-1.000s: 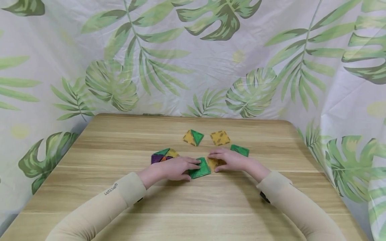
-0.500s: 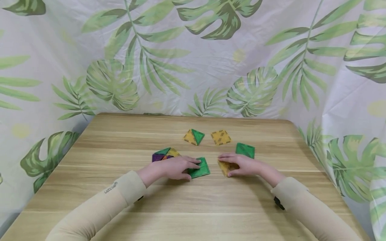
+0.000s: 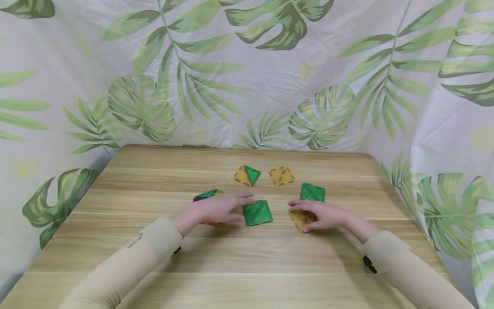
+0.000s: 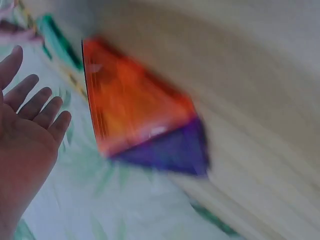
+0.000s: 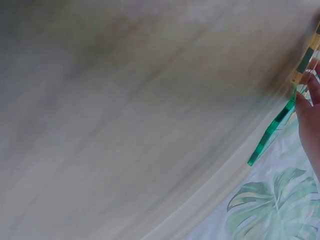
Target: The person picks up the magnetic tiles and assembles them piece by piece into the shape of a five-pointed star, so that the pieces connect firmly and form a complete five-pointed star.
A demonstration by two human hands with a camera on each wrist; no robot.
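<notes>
My left hand (image 3: 220,209) hovers at the left edge of two green triangular magnetic tiles (image 3: 259,213) that form a square. Its fingers are straight, and the left wrist view shows the palm (image 4: 30,150) with nothing in it. Partly hidden behind that hand is a cluster with orange (image 4: 130,100) and purple tiles (image 4: 170,147). On the right, my right hand (image 3: 322,214) grips yellow magnetic tiles (image 3: 298,221), thumb on the near edge and fingers on the far edge. Just beyond its knuckles lies a green tile piece (image 3: 313,192).
Farther back on the wooden table (image 3: 247,274) lie a yellow-and-green tile pair (image 3: 247,175) and a yellow tile square (image 3: 282,176). A leaf-print cloth (image 3: 247,86) hangs behind the table's far edge.
My right hand has slid the yellow tiles rightward, away from the green square, and the green piece behind has shifted right. My left hand has let go of the green square and drawn back slightly left.
</notes>
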